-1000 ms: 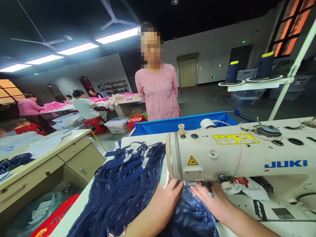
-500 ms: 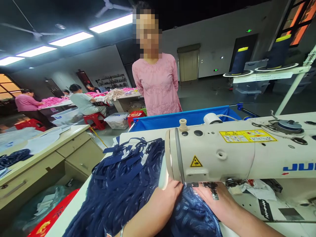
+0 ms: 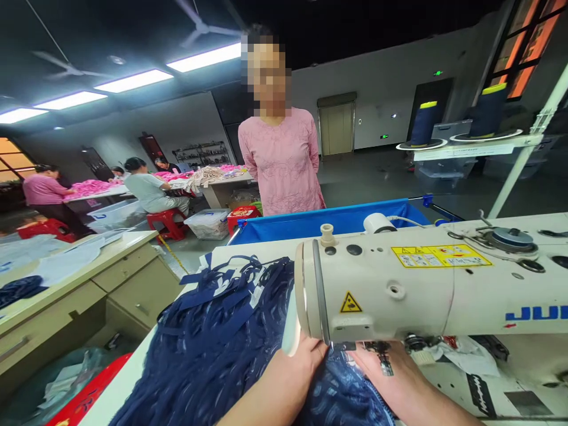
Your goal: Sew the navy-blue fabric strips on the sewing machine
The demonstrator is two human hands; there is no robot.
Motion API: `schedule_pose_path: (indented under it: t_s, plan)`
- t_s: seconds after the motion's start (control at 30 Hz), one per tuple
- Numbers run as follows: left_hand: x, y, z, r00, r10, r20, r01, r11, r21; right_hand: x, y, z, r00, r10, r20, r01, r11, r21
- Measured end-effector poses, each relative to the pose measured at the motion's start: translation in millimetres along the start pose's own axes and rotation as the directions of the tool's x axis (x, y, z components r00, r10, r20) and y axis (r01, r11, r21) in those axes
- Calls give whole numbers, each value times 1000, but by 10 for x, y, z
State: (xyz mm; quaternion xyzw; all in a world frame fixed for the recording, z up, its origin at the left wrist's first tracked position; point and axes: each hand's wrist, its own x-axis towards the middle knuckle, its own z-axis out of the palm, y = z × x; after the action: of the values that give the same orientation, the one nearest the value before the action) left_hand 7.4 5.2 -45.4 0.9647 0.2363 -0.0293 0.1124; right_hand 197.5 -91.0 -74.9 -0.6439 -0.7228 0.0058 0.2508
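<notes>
A cream JUKI sewing machine fills the right half of the view. Under its head lies dark blue patterned fabric. My left hand rests on that fabric to the left of the needle, fingers pressed flat beneath the machine head. My right hand lies flat on the fabric just right of the presser foot. A large heap of navy straps and fabric pieces spreads over the table to the left.
A person in a pink top stands facing me beyond a blue bin. A beige desk with drawers stands left. Thread cones sit on a stand at the right. Other people work at far tables with pink cloth.
The view has shifted slightly; my hands stay on the fabric under the machine head and the standing person has hardly moved.
</notes>
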Motion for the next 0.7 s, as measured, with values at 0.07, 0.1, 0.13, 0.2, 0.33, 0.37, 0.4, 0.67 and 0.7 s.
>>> schedule_pose_path:
  t_s: [0.07,0.1,0.13,0.2,0.33,0.37,0.4,0.67,0.7]
  plan:
    - [-4,11,-17,1000,3,-23,-3,1000,-6,-17,27,32,1000,-7,-10,7,1000,3]
    - [-7,11,-16,999,8,-36,-9,1000,-13,-25,37,43,1000,-11,-14,11,1000,1]
    - [-10,7,-10,999,12,-48,-13,1000,-21,-32,44,49,1000,-13,-13,13,1000,-5]
    - [-11,-10,13,998,20,-56,-21,999,-31,-39,47,47,1000,-11,3,11,999,-33]
    - [7,-67,60,997,44,-56,-46,998,-33,-12,0,-13,998,13,56,-6,992,-123]
    - [14,-80,65,996,56,-64,-58,998,-33,2,-21,-35,998,19,65,-10,990,-139]
    - [20,-91,67,995,67,-72,-69,997,-34,16,-42,-56,997,24,76,-12,988,-154]
    - [-10,-43,-20,1000,16,0,-16,998,-59,56,-97,-117,990,38,136,-15,986,-164]
    - [-15,-34,-30,1000,22,-1,-22,997,-68,54,-93,-120,990,39,133,-18,987,-162]
